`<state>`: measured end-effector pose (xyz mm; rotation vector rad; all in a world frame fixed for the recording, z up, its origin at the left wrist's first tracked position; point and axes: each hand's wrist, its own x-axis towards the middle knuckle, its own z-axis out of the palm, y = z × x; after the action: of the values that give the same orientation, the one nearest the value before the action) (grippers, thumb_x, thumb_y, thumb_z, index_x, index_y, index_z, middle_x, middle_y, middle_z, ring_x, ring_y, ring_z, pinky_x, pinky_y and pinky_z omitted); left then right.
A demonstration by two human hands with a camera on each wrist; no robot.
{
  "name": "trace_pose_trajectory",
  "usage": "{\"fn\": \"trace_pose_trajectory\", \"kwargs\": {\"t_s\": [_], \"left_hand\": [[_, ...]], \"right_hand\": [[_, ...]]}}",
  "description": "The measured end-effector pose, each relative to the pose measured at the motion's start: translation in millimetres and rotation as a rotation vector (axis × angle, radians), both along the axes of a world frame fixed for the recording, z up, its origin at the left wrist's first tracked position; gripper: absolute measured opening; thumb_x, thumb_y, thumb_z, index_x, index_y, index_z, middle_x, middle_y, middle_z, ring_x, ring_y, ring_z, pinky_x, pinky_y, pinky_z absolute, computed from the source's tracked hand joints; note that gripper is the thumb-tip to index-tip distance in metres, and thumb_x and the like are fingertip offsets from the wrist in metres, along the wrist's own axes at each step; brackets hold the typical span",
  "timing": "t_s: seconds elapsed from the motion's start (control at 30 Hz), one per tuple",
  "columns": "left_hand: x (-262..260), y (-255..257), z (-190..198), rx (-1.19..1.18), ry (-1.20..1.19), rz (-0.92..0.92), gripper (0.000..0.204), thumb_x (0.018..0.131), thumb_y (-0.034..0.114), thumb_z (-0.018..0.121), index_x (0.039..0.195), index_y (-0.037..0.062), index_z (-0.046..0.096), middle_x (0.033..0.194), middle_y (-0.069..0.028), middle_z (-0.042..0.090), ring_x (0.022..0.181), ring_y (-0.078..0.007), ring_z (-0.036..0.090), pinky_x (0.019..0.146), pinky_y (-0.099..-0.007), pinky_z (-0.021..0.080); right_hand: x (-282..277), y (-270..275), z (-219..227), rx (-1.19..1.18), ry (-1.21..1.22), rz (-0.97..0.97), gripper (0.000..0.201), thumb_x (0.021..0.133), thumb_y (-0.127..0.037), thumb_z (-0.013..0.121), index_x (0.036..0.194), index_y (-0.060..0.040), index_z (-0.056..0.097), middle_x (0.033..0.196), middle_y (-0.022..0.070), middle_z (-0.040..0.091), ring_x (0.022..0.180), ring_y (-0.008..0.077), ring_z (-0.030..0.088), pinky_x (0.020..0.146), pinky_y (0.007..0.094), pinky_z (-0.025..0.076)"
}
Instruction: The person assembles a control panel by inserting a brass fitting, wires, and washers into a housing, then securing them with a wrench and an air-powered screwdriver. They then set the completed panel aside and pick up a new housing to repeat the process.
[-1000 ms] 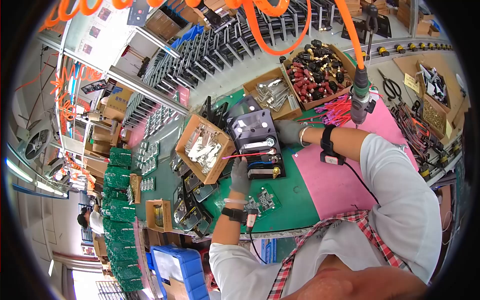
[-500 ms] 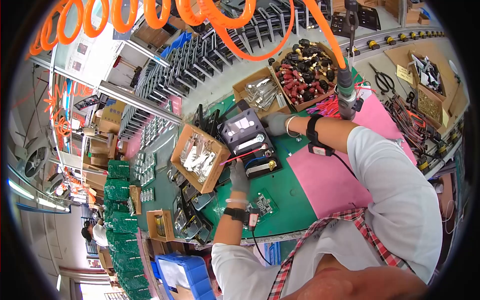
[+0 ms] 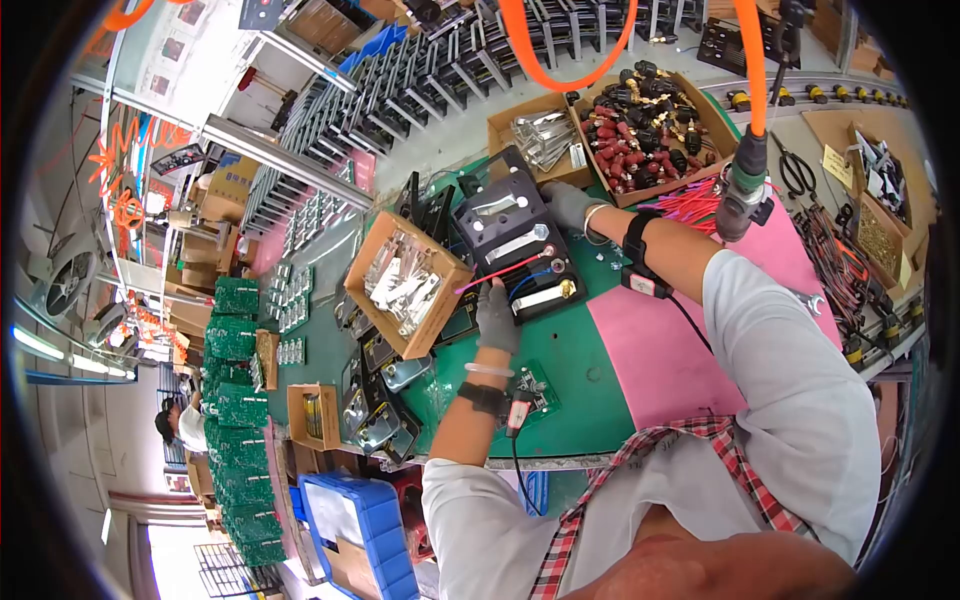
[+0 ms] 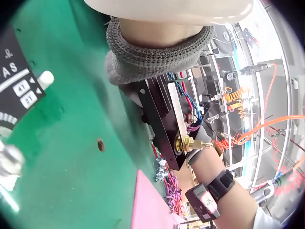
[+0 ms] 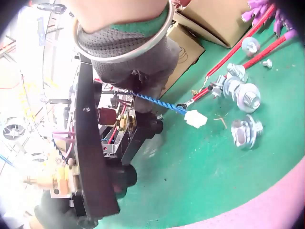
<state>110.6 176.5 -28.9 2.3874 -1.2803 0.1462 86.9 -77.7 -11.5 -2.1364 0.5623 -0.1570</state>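
Note:
A black metal housing [image 3: 488, 222] lies between both grey-gloved hands. My left hand [image 3: 495, 322] grips its near left side beside a red wire [image 3: 515, 272] with a pink end; in the left wrist view the fingers are hidden behind the glove. My right hand [image 3: 572, 207] holds the far right side. In the right wrist view the housing [image 5: 93, 143] stands tilted, its black feet [image 5: 125, 177] showing. A twisted blue wire [image 5: 155, 100] with a white connector [image 5: 195, 119] hangs out. A brass fitting [image 4: 190, 144] sits at the housing's end.
Loose bolts with washers [image 5: 245, 131] lie right of the housing. A carton of metal strips [image 3: 455, 300] stands at its left, a box of red and black parts [image 3: 720, 125] behind. A power screwdriver [image 3: 745, 190] hangs at the right above pink sheeting [image 3: 640, 370].
The housing has shifted away from the body and turned slightly, both hands moving with it. Loose hardware now shows on the table at its right. The head view has also shifted.

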Motion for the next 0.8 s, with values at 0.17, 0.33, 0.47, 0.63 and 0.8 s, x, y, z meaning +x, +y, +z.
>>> {"fn": "trace_pose_trajectory", "kwargs": {"t_s": [0.17, 0.33, 0.47, 0.63, 0.8], "left_hand": [[11.0, 19.4, -13.5, 0.023, -0.016, -0.055, 0.072, 0.059, 0.001, 0.070, 0.123, -0.0033, 0.037, 0.119, -0.0284, 0.045, 0.108, -0.0425, 0.047, 0.088, -0.0413, 0.043], [17.2, 22.6, -20.1, 0.196, -0.102, -0.071, 0.085, 0.055, 0.009, 0.076, 0.127, -0.0066, 0.032, 0.119, -0.0251, 0.046, 0.115, -0.0431, 0.041, 0.095, -0.0411, 0.039], [11.3, 8.4, -11.9, 0.307, -0.016, 0.080, 0.080, 0.055, 0.005, 0.077, 0.123, -0.0035, 0.035, 0.118, -0.0235, 0.047, 0.115, -0.0378, 0.043, 0.095, -0.0383, 0.040], [5.6, -7.0, -1.5, -0.071, 0.610, 0.292, 0.066, 0.060, 0.013, 0.073, 0.118, -0.0025, 0.044, 0.121, -0.0192, 0.047, 0.111, -0.0334, 0.046, 0.092, -0.0349, 0.041], [3.2, -17.6, 27.9, 1.174, -0.346, -0.069, 0.037, 0.075, 0.019, 0.057, 0.111, 0.0075, 0.054, 0.109, -0.0132, 0.050, 0.105, -0.0270, 0.048, 0.089, -0.0323, 0.041]], "right_hand": [[23.9, -7.8, -21.0, 0.071, -0.019, 0.025, 0.042, 0.076, -0.038, 0.060, 0.098, -0.0021, 0.062, 0.104, 0.0224, 0.059, 0.098, 0.0355, 0.057, 0.085, 0.0391, 0.044], [-13.2, 1.0, 2.7, -0.075, -0.146, -0.253, 0.044, 0.080, -0.039, 0.057, 0.102, -0.0006, 0.058, 0.101, 0.0202, 0.061, 0.085, 0.0323, 0.062, 0.076, 0.0374, 0.049], [-60.4, 23.1, 34.3, 0.674, -0.183, -0.033, 0.041, 0.086, -0.033, 0.054, 0.112, -0.0005, 0.052, 0.083, 0.0095, 0.059, 0.052, 0.0132, 0.056, 0.050, 0.0266, 0.049], [-57.4, 34.2, 33.0, 0.417, -0.128, 0.009, 0.038, 0.080, -0.015, 0.058, 0.114, -0.0026, 0.050, 0.086, 0.0094, 0.059, 0.056, 0.0160, 0.059, 0.052, 0.0284, 0.049], [-46.8, 45.0, 29.5, -0.062, -0.115, 0.015, 0.039, 0.075, -0.018, 0.057, 0.111, -0.0056, 0.051, 0.091, 0.0133, 0.061, 0.077, 0.0278, 0.062, 0.071, 0.0366, 0.049]]}}
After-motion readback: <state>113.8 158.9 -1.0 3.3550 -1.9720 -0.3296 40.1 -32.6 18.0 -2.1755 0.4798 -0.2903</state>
